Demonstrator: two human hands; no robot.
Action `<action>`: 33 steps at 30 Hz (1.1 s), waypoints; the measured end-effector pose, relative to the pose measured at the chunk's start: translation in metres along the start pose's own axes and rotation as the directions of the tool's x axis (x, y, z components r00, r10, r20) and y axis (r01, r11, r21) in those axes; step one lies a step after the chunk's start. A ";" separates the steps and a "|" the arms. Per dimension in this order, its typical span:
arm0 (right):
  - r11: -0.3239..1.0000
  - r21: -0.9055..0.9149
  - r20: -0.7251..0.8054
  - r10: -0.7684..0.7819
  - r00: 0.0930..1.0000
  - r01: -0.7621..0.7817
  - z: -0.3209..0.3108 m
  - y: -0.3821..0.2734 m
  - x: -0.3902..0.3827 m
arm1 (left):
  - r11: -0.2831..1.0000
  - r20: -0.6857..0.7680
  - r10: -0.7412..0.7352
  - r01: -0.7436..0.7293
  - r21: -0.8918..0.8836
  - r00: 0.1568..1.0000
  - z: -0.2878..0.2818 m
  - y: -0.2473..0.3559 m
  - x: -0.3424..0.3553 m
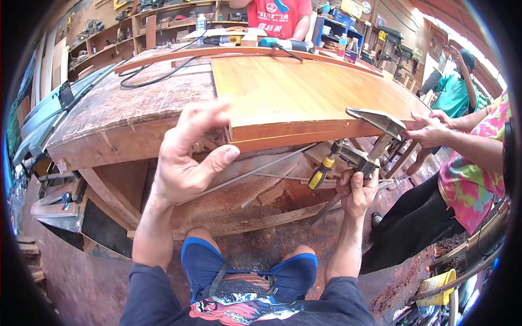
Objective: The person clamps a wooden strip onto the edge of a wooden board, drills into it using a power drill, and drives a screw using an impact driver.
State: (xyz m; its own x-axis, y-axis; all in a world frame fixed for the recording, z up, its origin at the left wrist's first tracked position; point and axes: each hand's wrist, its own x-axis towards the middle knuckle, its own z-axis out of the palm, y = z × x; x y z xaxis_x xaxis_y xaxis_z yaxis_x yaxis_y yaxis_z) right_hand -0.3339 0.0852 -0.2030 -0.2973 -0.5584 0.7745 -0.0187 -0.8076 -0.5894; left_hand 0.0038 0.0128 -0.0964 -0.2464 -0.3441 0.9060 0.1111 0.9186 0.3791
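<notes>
Closest of all is a dark shirt (244, 308) with a bright picture on its front, and then blue shorts (197, 266). Low on the right is a yellow bucket (436, 288), and I cannot tell what is in it.

Two bare hands reach up. The left hand (182, 160) is wide, with the thumb away from the bent fingers, and it holds nothing. It is right by the near left corner of a big orange-brown board (310, 89). I cannot tell if it touches the wood. The right hand (357, 193) is closed on the low part of a metal clamp (380, 121). A yellow and black handle (322, 173) hangs just left of that hand. The clamp's top arm is over the board's front edge, well apart from the left hand.

The board lies flat on a worn desk (136, 119), just past both hands. On the right, a helper's hands (432, 129) are at the board's end, near the clamp.

Farther back are a yellow drill (231, 39), a blue-green tool (285, 44) and a white bottle (201, 23). I cannot see what is inside the bottle. Someone in a red shirt (277, 19) is behind them. Shelves (109, 46) full of small things are at the back.
</notes>
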 end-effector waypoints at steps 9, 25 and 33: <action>0.998 0.055 -0.010 0.004 1.000 -0.004 0.004 0.000 0.000 | 0.992 0.202 0.046 -0.021 -0.127 0.978 -0.023 -0.024 0.016; 0.996 0.087 -0.007 0.015 1.000 -0.014 0.012 0.003 0.000 | 0.993 0.551 0.119 -0.096 -0.072 0.826 -0.034 -0.016 0.062; 0.993 0.102 0.013 0.055 0.998 -0.056 0.005 0.007 0.003 | 0.987 0.573 0.118 -0.035 -0.155 0.811 -0.035 -0.023 0.069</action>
State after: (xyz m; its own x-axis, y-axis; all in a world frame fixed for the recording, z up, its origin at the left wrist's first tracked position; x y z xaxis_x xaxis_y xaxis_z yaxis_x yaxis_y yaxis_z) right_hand -0.3300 0.0764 -0.2036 -0.2856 -0.6040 0.7441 0.0955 -0.7905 -0.6050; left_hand 0.0176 -0.0391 -0.0365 -0.7382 -0.0595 0.6719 0.2670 0.8890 0.3721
